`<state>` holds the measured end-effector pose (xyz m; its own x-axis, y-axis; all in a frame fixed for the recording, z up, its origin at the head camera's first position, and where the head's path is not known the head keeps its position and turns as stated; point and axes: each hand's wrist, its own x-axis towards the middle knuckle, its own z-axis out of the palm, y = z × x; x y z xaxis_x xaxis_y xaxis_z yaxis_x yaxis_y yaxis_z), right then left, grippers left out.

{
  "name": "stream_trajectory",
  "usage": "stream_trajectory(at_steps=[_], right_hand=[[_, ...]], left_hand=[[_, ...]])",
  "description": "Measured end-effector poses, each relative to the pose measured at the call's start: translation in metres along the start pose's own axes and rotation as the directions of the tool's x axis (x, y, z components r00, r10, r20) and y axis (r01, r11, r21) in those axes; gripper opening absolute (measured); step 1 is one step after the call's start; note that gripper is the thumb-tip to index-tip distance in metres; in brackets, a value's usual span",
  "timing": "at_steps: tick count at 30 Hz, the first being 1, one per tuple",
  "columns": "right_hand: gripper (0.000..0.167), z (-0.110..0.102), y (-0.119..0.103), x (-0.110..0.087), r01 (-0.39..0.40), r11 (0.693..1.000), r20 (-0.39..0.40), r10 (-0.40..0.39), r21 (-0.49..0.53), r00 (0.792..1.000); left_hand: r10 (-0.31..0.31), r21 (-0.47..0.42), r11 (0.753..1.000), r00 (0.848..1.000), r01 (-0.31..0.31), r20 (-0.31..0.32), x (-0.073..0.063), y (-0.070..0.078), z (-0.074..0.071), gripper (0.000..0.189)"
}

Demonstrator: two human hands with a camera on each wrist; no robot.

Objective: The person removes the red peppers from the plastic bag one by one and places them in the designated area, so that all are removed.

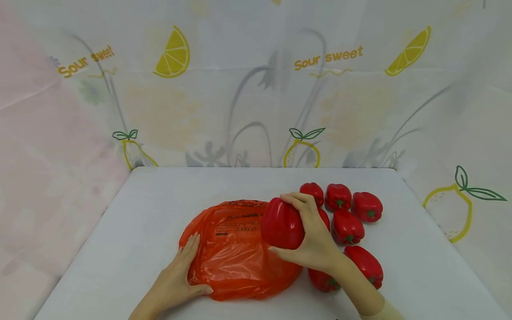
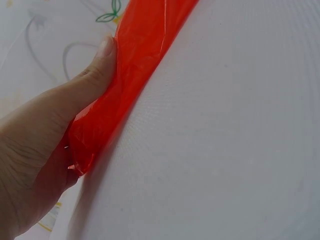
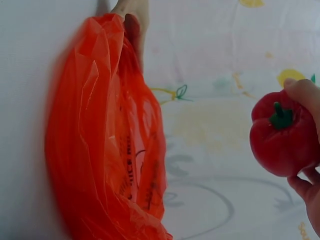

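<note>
My right hand (image 1: 314,235) grips a red bell pepper (image 1: 282,223) above the right part of an orange plastic bag (image 1: 236,262). In the right wrist view the green stem of this bell pepper (image 3: 280,135) faces the camera, with thumb and fingers around its side. The bag lies on the table with its mouth spread wide and dark print showing inside. Against the bag's left rim rests my left hand (image 1: 176,275), fingers straight and thumb spread toward the front. In the left wrist view the thumb lies along the orange plastic (image 2: 132,65).
Several more red bell peppers, such as one at the back right (image 1: 366,207) and one near my forearm (image 1: 364,265), stand to the right of the bag. The white table (image 1: 132,213) meets a patterned cloth backdrop (image 1: 240,89).
</note>
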<state>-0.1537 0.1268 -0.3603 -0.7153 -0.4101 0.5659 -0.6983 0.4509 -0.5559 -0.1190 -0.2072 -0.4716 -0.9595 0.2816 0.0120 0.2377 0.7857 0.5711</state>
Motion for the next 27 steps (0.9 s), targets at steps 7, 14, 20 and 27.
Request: stream_trajectory(at_steps=[7,14,20,27], right_hand=[[0.100,-0.008,0.000,-0.005,0.006,1.000,-0.003,-0.006,-0.014,1.000],[0.102,-0.012,0.001,-0.008,0.014,0.999,-0.004,-0.015,-0.032,1.000],[0.103,-0.014,0.000,-0.010,0.008,1.000,0.002,-0.008,-0.016,1.000],[0.102,-0.018,0.002,-0.011,0.025,1.000,-0.007,-0.025,-0.018,1.000]], left_hand=[[-0.001,-0.001,1.000,1.000,0.001,0.003,0.000,0.001,-0.001,0.127],[-0.016,-0.003,1.000,1.000,0.017,0.017,0.000,0.002,-0.001,0.127],[-0.010,-0.001,1.000,1.000,0.010,0.004,0.000,0.001,-0.001,0.127],[0.002,0.003,1.000,1.000,-0.002,-0.010,-0.001,0.001,0.000,0.125]])
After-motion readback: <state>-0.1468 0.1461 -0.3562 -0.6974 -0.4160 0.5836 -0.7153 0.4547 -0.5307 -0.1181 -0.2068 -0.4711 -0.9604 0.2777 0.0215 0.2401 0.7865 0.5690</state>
